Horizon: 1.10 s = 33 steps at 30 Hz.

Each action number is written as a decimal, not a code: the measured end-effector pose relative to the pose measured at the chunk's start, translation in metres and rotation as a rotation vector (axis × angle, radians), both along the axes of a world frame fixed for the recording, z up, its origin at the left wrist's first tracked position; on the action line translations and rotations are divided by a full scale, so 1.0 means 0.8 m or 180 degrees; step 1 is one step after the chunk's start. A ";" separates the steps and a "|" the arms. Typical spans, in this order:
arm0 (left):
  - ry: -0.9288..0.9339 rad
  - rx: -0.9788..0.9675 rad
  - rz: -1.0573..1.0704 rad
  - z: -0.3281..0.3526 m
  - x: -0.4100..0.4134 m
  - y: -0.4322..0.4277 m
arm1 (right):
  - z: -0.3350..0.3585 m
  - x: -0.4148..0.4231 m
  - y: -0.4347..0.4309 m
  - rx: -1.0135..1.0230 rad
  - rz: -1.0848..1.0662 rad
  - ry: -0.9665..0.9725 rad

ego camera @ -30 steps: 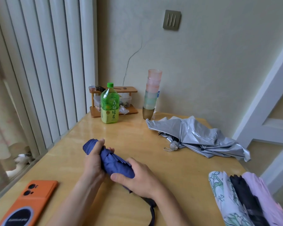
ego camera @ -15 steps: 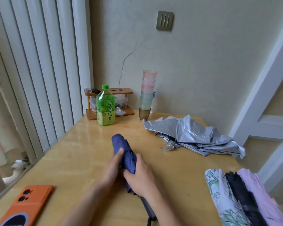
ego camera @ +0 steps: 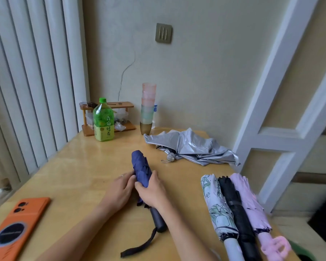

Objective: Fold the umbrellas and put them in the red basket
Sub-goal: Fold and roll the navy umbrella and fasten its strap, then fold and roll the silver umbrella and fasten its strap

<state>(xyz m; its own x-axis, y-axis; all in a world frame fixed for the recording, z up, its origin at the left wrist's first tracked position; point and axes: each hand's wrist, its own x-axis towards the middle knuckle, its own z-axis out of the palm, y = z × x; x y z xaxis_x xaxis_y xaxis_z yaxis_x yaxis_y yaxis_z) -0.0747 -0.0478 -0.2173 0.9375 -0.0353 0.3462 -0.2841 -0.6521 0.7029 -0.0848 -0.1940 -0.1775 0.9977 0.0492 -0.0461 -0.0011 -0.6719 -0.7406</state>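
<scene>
A folded navy umbrella (ego camera: 140,166) lies on the wooden table (ego camera: 79,166), tip pointing away, its black handle (ego camera: 158,220) and strap toward me. My right hand (ego camera: 152,191) grips its canopy near the handle end. My left hand (ego camera: 119,191) rests against its left side, fingers touching the fabric. A silver umbrella (ego camera: 190,147) lies unfolded and crumpled at the back right. Three folded umbrellas lie side by side at the right edge: a white patterned one (ego camera: 217,206), a black one (ego camera: 235,208) and a pink one (ego camera: 250,202). No red basket is in view.
An orange phone (ego camera: 17,223) lies at the table's left front. A green tea bottle (ego camera: 103,121), a small wooden rack (ego camera: 109,117) and a stack of plastic cups (ego camera: 148,108) stand at the back by the wall. A white door frame (ego camera: 282,110) rises on the right.
The navy umbrella has turned from lying crosswise to pointing away from me and shifted toward the table's middle. Both hands moved with it, the left hand going from gripping its end to its side.
</scene>
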 end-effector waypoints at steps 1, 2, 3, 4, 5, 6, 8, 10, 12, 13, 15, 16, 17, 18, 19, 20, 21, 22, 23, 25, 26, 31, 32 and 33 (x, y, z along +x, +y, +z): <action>0.0000 0.0224 -0.0099 -0.002 -0.007 -0.006 | 0.002 -0.011 -0.012 -0.0033 -0.0051 0.0027; 0.0044 0.0518 -0.0155 -0.006 -0.014 -0.011 | 0.000 -0.019 -0.025 -0.0071 -0.0101 -0.0006; 0.0140 0.0864 -0.0179 -0.012 -0.017 -0.015 | -0.001 -0.028 -0.035 -0.0189 -0.0192 -0.0082; 0.0298 0.1222 -0.0164 -0.017 -0.021 -0.022 | -0.003 -0.037 -0.046 -0.0381 -0.0300 -0.0230; 0.0418 0.1518 -0.0164 -0.022 -0.025 -0.030 | -0.005 -0.048 -0.056 -0.0643 -0.0464 -0.0369; 0.0487 0.1712 -0.0182 -0.026 -0.029 -0.039 | -0.009 -0.059 -0.064 -0.0974 -0.0668 -0.0531; 0.0515 0.1821 -0.0332 -0.025 -0.040 -0.060 | -0.017 -0.077 -0.076 -0.1691 -0.1209 -0.0760; 0.0588 0.1836 -0.0466 -0.023 -0.051 -0.077 | -0.028 -0.086 -0.086 -0.2073 -0.1503 -0.0816; 0.0615 0.1806 -0.0478 -0.021 -0.058 -0.090 | -0.045 -0.088 -0.100 -0.2313 -0.1653 -0.0911; 0.0597 0.1762 -0.0480 -0.020 -0.061 -0.094 | -0.053 -0.090 -0.107 -0.2362 -0.1696 -0.0915; 0.0556 0.1723 -0.0495 -0.017 -0.065 -0.097 | -0.059 -0.097 -0.118 -0.2357 -0.1656 -0.0932; 0.0541 0.1716 -0.0503 -0.017 -0.066 -0.097 | -0.062 -0.099 -0.121 -0.2347 -0.1629 -0.0918; 0.0526 0.1706 -0.0512 -0.017 -0.067 -0.097 | -0.059 -0.102 -0.121 -0.2332 -0.1632 -0.0868; 0.0513 0.1694 -0.0524 -0.017 -0.068 -0.096 | -0.056 -0.103 -0.120 -0.2327 -0.1642 -0.0860; 0.0501 0.1683 -0.0537 -0.017 -0.069 -0.094 | -0.053 -0.104 -0.120 -0.2319 -0.1691 -0.0838; 0.0502 0.1664 -0.0557 -0.017 -0.069 -0.093 | -0.054 -0.103 -0.119 -0.2348 -0.1733 -0.0850; 0.0510 0.1646 -0.0580 -0.016 -0.070 -0.091 | -0.052 -0.106 -0.118 -0.2370 -0.1699 -0.0880; 0.0516 0.1635 -0.0603 -0.015 -0.070 -0.088 | -0.051 -0.108 -0.119 -0.2437 -0.1589 -0.0928; 0.0510 0.1626 -0.0623 -0.014 -0.070 -0.086 | -0.049 -0.111 -0.119 -0.2522 -0.1424 -0.0889; 0.0461 0.1620 -0.0643 -0.014 -0.070 -0.082 | -0.042 -0.115 -0.119 -0.2589 -0.1171 -0.0868; 0.0442 0.1622 -0.0650 -0.015 -0.070 -0.080 | -0.043 -0.112 -0.123 -0.2638 -0.1119 -0.1020; 0.0391 0.1620 -0.0587 -0.021 -0.070 -0.081 | -0.017 -0.099 -0.157 -0.2873 -0.0353 -0.1085; 0.0379 0.1620 -0.0580 -0.022 -0.070 -0.081 | -0.014 -0.097 -0.167 -0.2847 -0.0217 -0.0838; 0.0374 0.1619 -0.0574 -0.023 -0.069 -0.081 | -0.012 -0.094 -0.174 -0.2778 -0.0191 -0.0634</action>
